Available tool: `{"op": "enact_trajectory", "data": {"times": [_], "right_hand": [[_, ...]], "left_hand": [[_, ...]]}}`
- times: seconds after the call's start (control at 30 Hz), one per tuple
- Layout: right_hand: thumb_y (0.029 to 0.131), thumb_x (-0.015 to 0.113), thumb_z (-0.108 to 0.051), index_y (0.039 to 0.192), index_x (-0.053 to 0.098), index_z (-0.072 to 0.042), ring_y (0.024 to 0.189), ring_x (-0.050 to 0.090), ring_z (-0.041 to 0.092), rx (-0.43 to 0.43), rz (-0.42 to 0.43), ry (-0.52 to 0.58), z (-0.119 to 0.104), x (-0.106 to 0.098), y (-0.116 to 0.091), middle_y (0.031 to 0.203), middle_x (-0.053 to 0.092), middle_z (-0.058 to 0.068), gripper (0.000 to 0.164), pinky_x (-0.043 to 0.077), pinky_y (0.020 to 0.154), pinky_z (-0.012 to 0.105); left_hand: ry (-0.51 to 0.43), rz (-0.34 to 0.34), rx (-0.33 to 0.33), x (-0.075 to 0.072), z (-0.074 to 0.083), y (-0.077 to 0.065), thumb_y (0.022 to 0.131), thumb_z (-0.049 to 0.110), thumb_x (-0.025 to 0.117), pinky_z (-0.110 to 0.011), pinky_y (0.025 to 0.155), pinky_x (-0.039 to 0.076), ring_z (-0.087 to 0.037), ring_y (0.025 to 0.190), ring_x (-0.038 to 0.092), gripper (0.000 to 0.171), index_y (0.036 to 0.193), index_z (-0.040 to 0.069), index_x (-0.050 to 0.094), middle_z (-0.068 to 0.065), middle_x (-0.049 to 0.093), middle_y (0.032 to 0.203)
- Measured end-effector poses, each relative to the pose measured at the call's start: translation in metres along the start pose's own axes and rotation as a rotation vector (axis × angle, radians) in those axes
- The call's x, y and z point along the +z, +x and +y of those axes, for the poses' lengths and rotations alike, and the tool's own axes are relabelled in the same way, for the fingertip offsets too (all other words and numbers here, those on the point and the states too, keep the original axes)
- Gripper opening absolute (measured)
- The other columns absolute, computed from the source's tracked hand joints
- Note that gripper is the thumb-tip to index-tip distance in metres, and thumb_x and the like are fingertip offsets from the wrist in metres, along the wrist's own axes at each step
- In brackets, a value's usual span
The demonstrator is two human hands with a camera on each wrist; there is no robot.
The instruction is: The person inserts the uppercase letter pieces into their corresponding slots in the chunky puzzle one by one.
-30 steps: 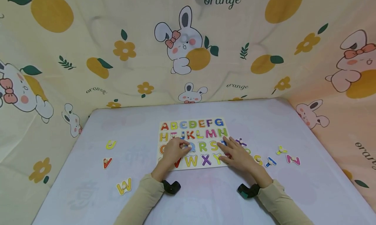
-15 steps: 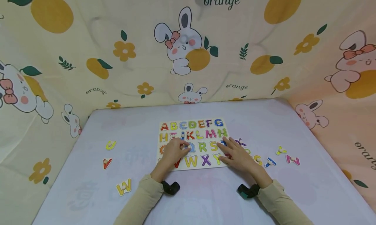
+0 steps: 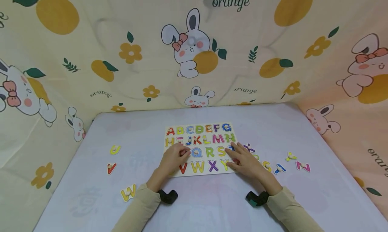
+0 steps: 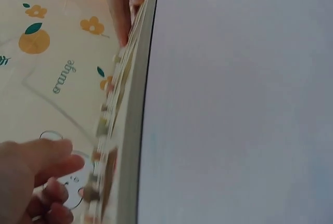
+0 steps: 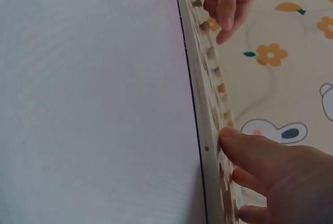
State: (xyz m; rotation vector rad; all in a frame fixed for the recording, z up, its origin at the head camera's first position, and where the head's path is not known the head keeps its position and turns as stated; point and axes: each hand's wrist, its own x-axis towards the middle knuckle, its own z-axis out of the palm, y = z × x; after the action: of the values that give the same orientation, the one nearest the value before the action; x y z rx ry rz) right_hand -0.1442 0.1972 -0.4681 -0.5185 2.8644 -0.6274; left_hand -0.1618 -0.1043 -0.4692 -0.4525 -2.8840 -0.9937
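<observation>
1. The letter board (image 3: 203,158) lies on the table (image 3: 212,205), centre of the frame.
2. The left hand (image 3: 174,158) hovers over the board's left part, fingers loosely bent, apart from it.
3. The right hand (image 3: 247,161) has its fingers spread; its thumb touches the board's lower right.
4. Loose letters: U (image 3: 115,150), V (image 3: 111,168), W (image 3: 128,193) at left; Y (image 3: 291,156) at right.

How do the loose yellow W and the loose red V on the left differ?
The loose W is yellow; the loose V is red. The W is wider and nearer the camera; the V is narrower and farther away. Both lie on the table, left of the alphabet board.
</observation>
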Motion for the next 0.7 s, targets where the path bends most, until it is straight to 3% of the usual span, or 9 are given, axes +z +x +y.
{"op": "enact_trajectory", "data": {"times": [0.17,0.4,0.5,0.7], "right_hand": [[0.090,0.065,-0.038,0.142,0.048,-0.017,0.148,0.018,0.044,0.023,-0.010,0.026,0.000,-0.002,0.000,0.159,0.027,0.016,0.059,0.029,0.108,0.068],[0.089,0.068,-0.030,0.136,0.054,-0.010,0.143,0.029,0.045,-0.012,0.050,0.041,0.003,-0.012,-0.008,0.151,0.040,0.021,0.053,0.034,0.108,0.064],[0.088,0.069,-0.027,0.133,0.056,-0.006,0.140,0.034,0.046,-0.016,0.097,0.041,0.007,-0.016,-0.012,0.148,0.043,0.023,0.052,0.036,0.108,0.063],[0.086,0.071,-0.022,0.129,0.060,-0.004,0.128,0.048,0.038,0.002,0.198,0.028,0.016,-0.019,-0.016,0.138,0.053,0.019,0.048,0.045,0.103,0.055]], "left_hand": [[0.105,-0.008,0.087,-0.013,-0.008,-0.009,0.087,0.024,0.071,-0.035,0.080,0.048,-0.017,0.090,0.055,0.019,0.101,0.011,0.075,-0.004,0.063,0.096],[0.202,-0.026,0.094,-0.027,-0.021,-0.020,0.088,0.024,0.070,-0.041,0.092,0.048,-0.024,0.108,0.055,0.027,0.110,0.010,0.071,-0.008,0.061,0.113],[0.211,-0.089,0.085,-0.033,-0.024,-0.023,0.088,0.026,0.069,-0.048,0.102,0.045,-0.031,0.124,0.053,0.037,0.120,0.007,0.067,-0.013,0.058,0.131],[0.179,-0.286,0.068,-0.035,-0.030,-0.028,0.090,0.033,0.066,-0.052,0.117,0.030,-0.037,0.146,0.030,0.056,0.139,0.011,0.052,-0.015,0.034,0.156]]}}
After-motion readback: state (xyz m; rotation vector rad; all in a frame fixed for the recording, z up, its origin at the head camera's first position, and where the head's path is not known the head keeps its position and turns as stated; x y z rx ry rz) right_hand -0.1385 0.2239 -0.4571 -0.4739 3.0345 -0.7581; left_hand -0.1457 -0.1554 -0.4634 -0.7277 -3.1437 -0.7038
